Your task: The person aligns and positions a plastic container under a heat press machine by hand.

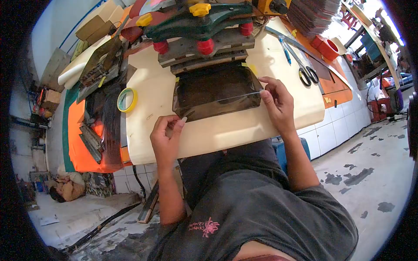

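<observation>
Right hand (pixel 278 102) is pinching a thin pale strip (pixel 237 96) that's running across the dark panel (pixel 213 82). Left hand (pixel 167 132) is holding thumb near forefinger by the panel's near-left corner; can't tell if it's gripping the strip. Tape roll (pixel 120 101) is lying left of the panel, scissors (pixel 304 69) right.

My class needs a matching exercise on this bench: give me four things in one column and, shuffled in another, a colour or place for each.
Column one
1. Tape
2. Scissors
3. Pen
4. Dark panel

Column two
A. Blue and slim
B. Between the left hand and right hand
C. Yellow ring
D. Black handles

Pairs: 1-C, 2-D, 3-A, 4-B
</observation>
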Available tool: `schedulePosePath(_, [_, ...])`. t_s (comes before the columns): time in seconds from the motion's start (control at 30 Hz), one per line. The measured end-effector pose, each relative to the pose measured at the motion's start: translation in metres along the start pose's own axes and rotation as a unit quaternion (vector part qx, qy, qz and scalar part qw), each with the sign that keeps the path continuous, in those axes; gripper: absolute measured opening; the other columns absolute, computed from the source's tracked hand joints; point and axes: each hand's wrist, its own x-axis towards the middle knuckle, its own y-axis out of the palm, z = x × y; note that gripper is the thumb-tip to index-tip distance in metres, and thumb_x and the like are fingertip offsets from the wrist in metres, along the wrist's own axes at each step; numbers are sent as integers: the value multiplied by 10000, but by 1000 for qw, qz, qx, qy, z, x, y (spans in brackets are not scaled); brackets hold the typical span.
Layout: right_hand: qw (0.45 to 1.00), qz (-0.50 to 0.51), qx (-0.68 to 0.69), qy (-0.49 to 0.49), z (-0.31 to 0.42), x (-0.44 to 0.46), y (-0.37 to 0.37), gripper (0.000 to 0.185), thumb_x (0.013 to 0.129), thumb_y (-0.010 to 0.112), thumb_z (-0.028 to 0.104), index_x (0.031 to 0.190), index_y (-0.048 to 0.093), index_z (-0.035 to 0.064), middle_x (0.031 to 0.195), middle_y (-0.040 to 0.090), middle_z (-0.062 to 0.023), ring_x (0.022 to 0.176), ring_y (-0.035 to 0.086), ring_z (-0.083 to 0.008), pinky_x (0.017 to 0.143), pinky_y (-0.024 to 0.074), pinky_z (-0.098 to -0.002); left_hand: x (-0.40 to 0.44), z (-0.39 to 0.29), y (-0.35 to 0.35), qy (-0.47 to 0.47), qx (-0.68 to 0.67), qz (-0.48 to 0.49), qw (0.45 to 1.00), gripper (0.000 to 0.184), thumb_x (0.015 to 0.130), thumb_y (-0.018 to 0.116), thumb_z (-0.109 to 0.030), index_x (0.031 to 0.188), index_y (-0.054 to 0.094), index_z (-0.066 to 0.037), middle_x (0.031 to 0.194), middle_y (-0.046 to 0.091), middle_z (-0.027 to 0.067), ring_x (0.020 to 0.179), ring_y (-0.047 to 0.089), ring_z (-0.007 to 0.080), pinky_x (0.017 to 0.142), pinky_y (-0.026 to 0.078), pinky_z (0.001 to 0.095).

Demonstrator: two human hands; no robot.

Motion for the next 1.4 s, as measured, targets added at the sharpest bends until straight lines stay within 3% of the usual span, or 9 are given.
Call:
schedulePosePath(0.3, [998, 14, -47, -43, 11, 1, 5, 218, 962, 769, 138, 1164, 749, 59, 845, 576, -81, 729, 573, -183, 687, 474, -310, -2, -1, 8, -21, 7, -33, 999, 154, 932, 789, -88, 988, 703, 27, 910, 691, 103, 816, 671, 195, 756, 539, 320])
schedulePosePath(0.67, [995, 6, -81, -60, 11, 0, 6, 237, 937, 781, 107, 1173, 761, 86, 840, 577, -84, 723, 578, -204, 671, 477, -335, -3, 3, 12, 24, 61, -34, 997, 180, 913, 797, -122, 977, 699, 15, 857, 647, 115, 787, 653, 262, 734, 527, 371])
schedulePosePath(0.8, [994, 11, -85, -71, 7, -1, 6, 263, 922, 770, 45, 1179, 763, 98, 836, 575, -84, 721, 577, -209, 665, 479, -341, -4, 7, 10, 15, 90, -18, 996, 244, 902, 824, -144, 1012, 689, 27, 913, 671, 115, 828, 660, 235, 778, 547, 351])
schedulePosePath(1.0, [993, 15, -95, -74, 11, -1, 5, 262, 920, 759, 18, 1172, 760, 89, 840, 579, -88, 726, 580, -217, 672, 487, -341, -3, 2, 11, 35, 121, -20, 992, 265, 916, 814, -183, 1012, 692, 33, 912, 670, 133, 827, 669, 268, 764, 544, 373])
schedulePosePath(1.13, [994, 23, -87, -55, 13, -1, 5, 258, 919, 761, 17, 1168, 758, 85, 844, 586, -92, 727, 585, -220, 672, 488, -339, -3, 2, 13, 37, 105, -37, 993, 213, 901, 818, -153, 958, 702, 16, 848, 631, 110, 788, 630, 267, 724, 512, 382])
schedulePosePath(1.2, [992, 12, -87, -95, 9, -1, 6, 232, 939, 747, -2, 1164, 756, 52, 821, 530, -27, 686, 506, -113, 611, 404, -266, -4, 3, 12, 36, 104, -38, 993, 214, 899, 821, -151, 960, 703, 18, 847, 628, 108, 788, 627, 262, 721, 512, 380])
schedulePosePath(1.23, [992, 12, -87, -95, 11, -1, 5, 232, 939, 747, -2, 1164, 756, 52, 821, 530, -27, 686, 506, -113, 611, 404, -266, -4, 3, 11, 34, 114, -30, 992, 241, 908, 814, -169, 990, 701, 27, 889, 650, 126, 817, 651, 277, 742, 528, 388])
schedulePosePath(1.3, [994, 22, -93, -58, 15, -1, 4, 247, 921, 758, 13, 1159, 757, 77, 848, 594, -96, 718, 587, -221, 665, 489, -340, -4, 3, 11, 31, 124, -22, 992, 270, 918, 807, -187, 1021, 698, 37, 932, 672, 145, 845, 675, 292, 764, 544, 397])
schedulePosePath(1.4, [994, 21, -92, -63, 15, -1, 4, 241, 922, 757, 12, 1155, 758, 76, 850, 599, -97, 724, 597, -225, 667, 492, -341, -5, 2, 12, 39, 138, -28, 989, 266, 912, 816, -179, 1014, 698, 36, 937, 668, 142, 846, 677, 289, 760, 546, 397])
